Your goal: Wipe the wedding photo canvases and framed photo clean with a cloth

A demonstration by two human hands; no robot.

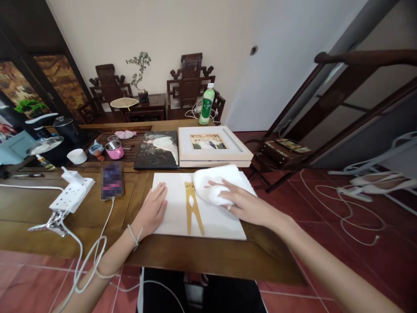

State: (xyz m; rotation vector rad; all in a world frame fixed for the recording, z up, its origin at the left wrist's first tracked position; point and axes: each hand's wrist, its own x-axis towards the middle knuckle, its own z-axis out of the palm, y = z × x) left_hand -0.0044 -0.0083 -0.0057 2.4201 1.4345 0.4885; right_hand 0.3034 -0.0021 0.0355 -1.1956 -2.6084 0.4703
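A white board [215,219], the back of a picture frame with a gold stand [193,208] on it, lies flat at the near edge of the wooden table [48,226]. My left hand [153,211] rests flat and open on the board's left edge. My right hand [243,204] presses a bunched white cloth [216,182] onto the board's upper right part, fingers curled over it.
Behind the board lie a dark photo print [158,150] and a white framed photo [213,145], with a green bottle [206,104] beyond. A phone [111,180], a white power strip [71,193] and cables sit left. A pink pot [114,150] and white cup [77,155] stand further back.
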